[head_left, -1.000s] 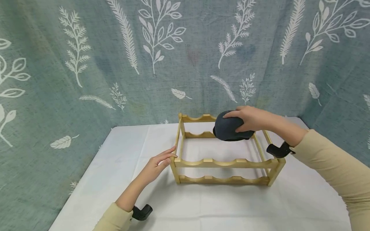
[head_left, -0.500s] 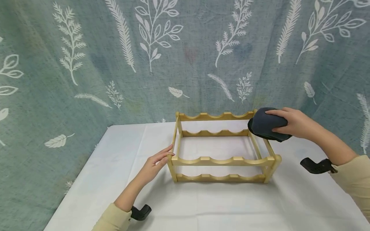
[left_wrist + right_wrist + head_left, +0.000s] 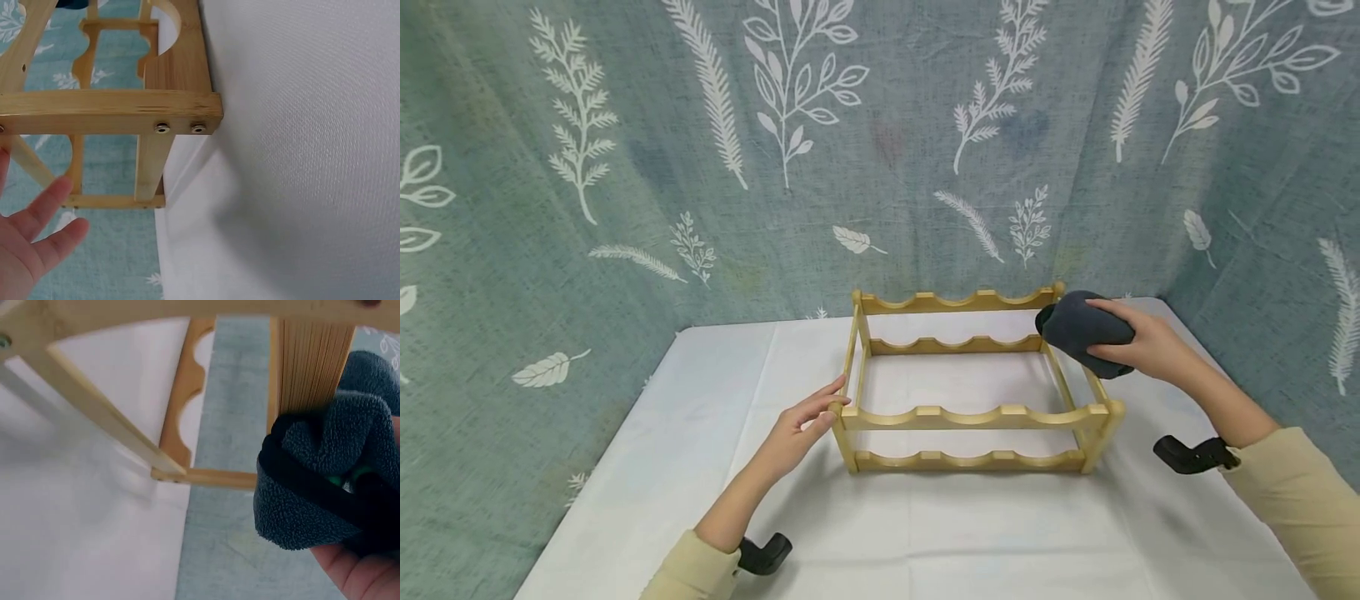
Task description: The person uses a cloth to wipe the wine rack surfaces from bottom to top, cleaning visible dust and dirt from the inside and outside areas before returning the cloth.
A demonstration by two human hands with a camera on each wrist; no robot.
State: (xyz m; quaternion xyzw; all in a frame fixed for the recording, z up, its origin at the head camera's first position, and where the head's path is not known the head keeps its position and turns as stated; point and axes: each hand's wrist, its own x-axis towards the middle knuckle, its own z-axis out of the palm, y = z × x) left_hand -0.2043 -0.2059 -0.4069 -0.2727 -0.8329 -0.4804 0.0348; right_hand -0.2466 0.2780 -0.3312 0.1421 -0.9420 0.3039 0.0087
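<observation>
Right hand grasping bunched dark-blue terry cloth at the far right corner of a scalloped light-wood rack, left hand extending ungripping fingers against its near left corner

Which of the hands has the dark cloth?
The right hand, gripping the dark cloth; the left hand is at the near left corner of the rack, holding no cloth.

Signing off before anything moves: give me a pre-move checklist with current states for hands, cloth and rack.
1. Right hand gripping the dark cloth: ok.
2. Left hand at the near left corner of the rack: ok.
3. Rack upright on the white tablecloth: ok.
4. Right top rail fully visible in head view: not ok, cloth hides part.
5. Firmness of left-hand contact: cannot tell.
</observation>
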